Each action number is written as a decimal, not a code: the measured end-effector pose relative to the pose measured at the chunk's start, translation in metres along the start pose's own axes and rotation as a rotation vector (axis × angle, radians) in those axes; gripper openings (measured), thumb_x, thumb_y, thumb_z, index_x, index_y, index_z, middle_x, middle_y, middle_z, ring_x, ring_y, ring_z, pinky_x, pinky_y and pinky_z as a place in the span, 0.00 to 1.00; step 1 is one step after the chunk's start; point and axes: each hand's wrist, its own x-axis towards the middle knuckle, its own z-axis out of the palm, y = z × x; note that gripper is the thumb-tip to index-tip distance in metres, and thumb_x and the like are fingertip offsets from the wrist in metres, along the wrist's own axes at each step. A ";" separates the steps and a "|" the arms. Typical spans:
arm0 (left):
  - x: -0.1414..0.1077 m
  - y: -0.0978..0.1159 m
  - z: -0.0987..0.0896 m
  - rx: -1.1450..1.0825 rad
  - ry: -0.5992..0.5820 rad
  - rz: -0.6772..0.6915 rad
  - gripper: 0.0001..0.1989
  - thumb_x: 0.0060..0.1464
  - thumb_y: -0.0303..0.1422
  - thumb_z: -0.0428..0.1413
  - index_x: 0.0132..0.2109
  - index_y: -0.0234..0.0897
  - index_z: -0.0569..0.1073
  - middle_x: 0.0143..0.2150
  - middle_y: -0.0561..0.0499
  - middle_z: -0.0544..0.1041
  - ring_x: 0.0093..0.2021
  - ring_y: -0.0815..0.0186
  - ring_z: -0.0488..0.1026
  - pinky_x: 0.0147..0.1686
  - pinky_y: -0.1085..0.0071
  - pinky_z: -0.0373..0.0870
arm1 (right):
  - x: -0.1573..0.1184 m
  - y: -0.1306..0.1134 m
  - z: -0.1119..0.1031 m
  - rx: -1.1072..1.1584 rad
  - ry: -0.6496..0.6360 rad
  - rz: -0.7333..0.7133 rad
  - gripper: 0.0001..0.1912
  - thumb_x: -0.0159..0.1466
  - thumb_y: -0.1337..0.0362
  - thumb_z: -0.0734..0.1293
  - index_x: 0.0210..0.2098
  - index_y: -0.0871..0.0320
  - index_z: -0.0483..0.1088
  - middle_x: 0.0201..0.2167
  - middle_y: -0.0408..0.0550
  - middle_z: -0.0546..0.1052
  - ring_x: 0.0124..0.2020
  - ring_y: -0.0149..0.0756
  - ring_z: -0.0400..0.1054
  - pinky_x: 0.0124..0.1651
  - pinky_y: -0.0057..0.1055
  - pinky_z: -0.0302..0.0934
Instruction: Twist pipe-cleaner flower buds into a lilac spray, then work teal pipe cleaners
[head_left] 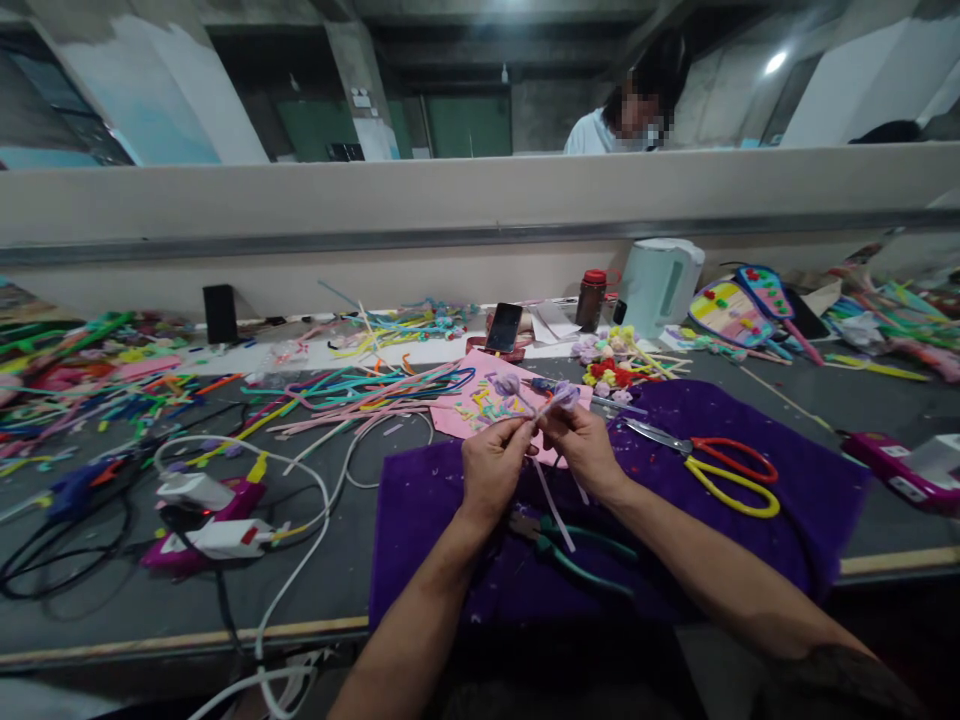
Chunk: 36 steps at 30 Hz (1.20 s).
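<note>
My left hand (pixel 495 462) and my right hand (pixel 583 447) meet above a purple cloth (pixel 427 520), fingers pinched together. Between them they grip a lilac pipe-cleaner piece (pixel 564 397) with fuzzy loops at its upper end; pale stems (pixel 553 508) hang below. Fingertips hide where the strands join. Green-handled pliers (pixel 585 565) lie on the cloth under my hands. To the right are scissors (pixel 694 450) with one red and one yellow handle, lying open. Just beyond my hands, a pink sheet (pixel 450 418) bears small colored bits.
Pipe cleaners (pixel 360 392) cover the table's left. Power strips (pixel 187 535) with cables lie at left, another strip (pixel 900 470) at right. Behind stand a phone (pixel 504 328), a brown bottle (pixel 592 302) and a pale green kettle (pixel 660 287). A person (pixel 600 132) is beyond the partition.
</note>
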 end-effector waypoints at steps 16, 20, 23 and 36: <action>0.004 0.000 -0.007 0.105 -0.127 0.104 0.10 0.47 0.38 0.53 0.29 0.38 0.76 0.21 0.53 0.72 0.19 0.71 0.65 0.21 0.76 0.61 | 0.007 -0.005 -0.011 0.226 -0.161 0.192 0.11 0.50 0.59 0.68 0.21 0.61 0.66 0.12 0.39 0.64 0.13 0.23 0.54 0.16 0.23 0.46; 0.008 -0.002 -0.010 -0.005 -0.204 0.013 0.15 0.49 0.41 0.51 0.26 0.34 0.74 0.20 0.52 0.71 0.17 0.72 0.63 0.19 0.76 0.60 | 0.006 -0.006 -0.009 0.327 -0.152 0.285 0.13 0.50 0.59 0.69 0.21 0.61 0.64 0.13 0.39 0.66 0.12 0.22 0.55 0.15 0.22 0.44; 0.010 -0.005 -0.010 -0.004 -0.223 0.001 0.16 0.50 0.41 0.50 0.28 0.33 0.74 0.19 0.53 0.69 0.17 0.73 0.63 0.18 0.77 0.60 | 0.006 -0.006 -0.009 0.378 -0.154 0.311 0.13 0.49 0.59 0.70 0.21 0.61 0.63 0.15 0.39 0.67 0.12 0.22 0.56 0.15 0.21 0.44; 0.009 -0.010 -0.005 0.043 -0.110 -0.022 0.12 0.44 0.38 0.57 0.33 0.33 0.75 0.20 0.56 0.69 0.17 0.75 0.60 0.18 0.78 0.57 | 0.006 -0.001 -0.006 0.358 -0.161 0.243 0.10 0.51 0.61 0.68 0.22 0.62 0.66 0.16 0.40 0.67 0.13 0.22 0.57 0.15 0.21 0.45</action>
